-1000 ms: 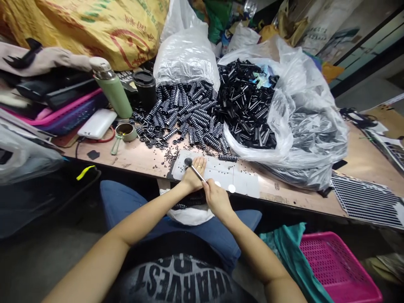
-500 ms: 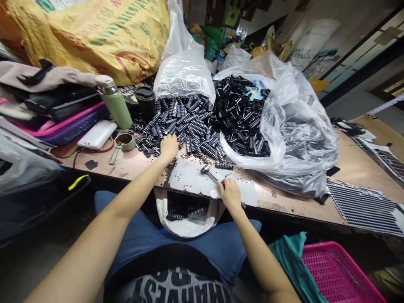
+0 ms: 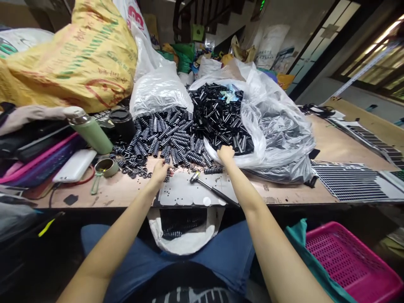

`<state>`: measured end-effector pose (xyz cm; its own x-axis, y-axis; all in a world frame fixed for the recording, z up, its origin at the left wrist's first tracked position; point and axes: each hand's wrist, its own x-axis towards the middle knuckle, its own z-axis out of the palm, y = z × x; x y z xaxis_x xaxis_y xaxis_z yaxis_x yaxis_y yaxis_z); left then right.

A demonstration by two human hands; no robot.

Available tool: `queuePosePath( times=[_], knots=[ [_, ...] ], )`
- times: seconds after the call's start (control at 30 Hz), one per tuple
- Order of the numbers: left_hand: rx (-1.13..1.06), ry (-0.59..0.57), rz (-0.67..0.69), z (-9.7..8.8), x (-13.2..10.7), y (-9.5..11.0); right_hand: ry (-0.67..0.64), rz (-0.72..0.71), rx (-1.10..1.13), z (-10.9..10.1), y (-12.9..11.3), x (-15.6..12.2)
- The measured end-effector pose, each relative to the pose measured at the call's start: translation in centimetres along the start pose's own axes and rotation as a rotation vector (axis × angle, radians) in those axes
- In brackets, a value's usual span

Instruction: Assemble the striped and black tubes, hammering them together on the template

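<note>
My left hand [image 3: 160,171] is closed on a black-and-white ribbed cylinder at the left end of a white sheet [image 3: 176,189]. Just beyond it spreads a heap of similar ribbed cylinders [image 3: 179,136]. With curled fingers, my right hand [image 3: 226,154] reaches to the near rim of a clear plastic bag [image 3: 259,126], against the black plastic parts [image 3: 221,111] inside. What those fingertips grip is hidden. Between my hands a small hammer [image 3: 214,190] lies on the sheet, its head to the left. Tiny dark bits are scattered around it.
At left stand a green flask [image 3: 90,132], a black cup [image 3: 122,124], a small handled cup [image 3: 106,167] and a white power bank [image 3: 75,165]. Below the table edge hangs an open white bag [image 3: 186,248]. A pink basket [image 3: 350,256] sits low at right.
My right hand has let go of the hammer and moved up to the bag of black parts. My left hand has drawn back from the heap with a ribbed cylinder. The view has turned right.
</note>
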<state>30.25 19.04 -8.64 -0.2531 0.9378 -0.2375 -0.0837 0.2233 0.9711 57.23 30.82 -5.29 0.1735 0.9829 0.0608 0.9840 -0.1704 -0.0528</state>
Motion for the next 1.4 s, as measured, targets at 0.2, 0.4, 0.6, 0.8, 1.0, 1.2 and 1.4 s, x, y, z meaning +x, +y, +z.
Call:
queuePosePath(
  times=[0.2, 0.4, 0.6, 0.8, 1.0, 1.2, 1.4],
  knots=[
    [-0.149, -0.125, -0.022, 0.7, -4.1, -0.5, -0.02, 0.003, -0.01, -1.7, 0.0, 0.8],
    [-0.19, -0.124, -0.011, 2.1, -5.3, -0.6, 0.123, -0.159, -0.062, -3.2, 0.8, -6.7],
    [-0.207, -0.09, -0.001, 6.1, -5.0, -1.1, 0.384, -0.696, -0.02, 1.1, -2.6, -17.7],
    [-0.127, -0.006, -0.019, 4.2, -4.0, -3.4, 0.265, -0.811, 0.298, 5.2, -2.6, -19.1],
    [-0.15, -0.146, -0.038, 1.9, -4.9, -2.3, -0.009, -0.873, 0.663, 5.5, 1.3, -15.8],
    [-0.246, -0.347, -0.11, 2.0, -6.4, -1.0, -0.1, -1.054, 0.668, 1.5, -1.3, -15.8],
    [-0.261, -0.299, -0.091, 2.3, -6.3, -1.2, -0.083, -0.928, 0.691, 2.1, -3.1, -16.6]
  ],
)
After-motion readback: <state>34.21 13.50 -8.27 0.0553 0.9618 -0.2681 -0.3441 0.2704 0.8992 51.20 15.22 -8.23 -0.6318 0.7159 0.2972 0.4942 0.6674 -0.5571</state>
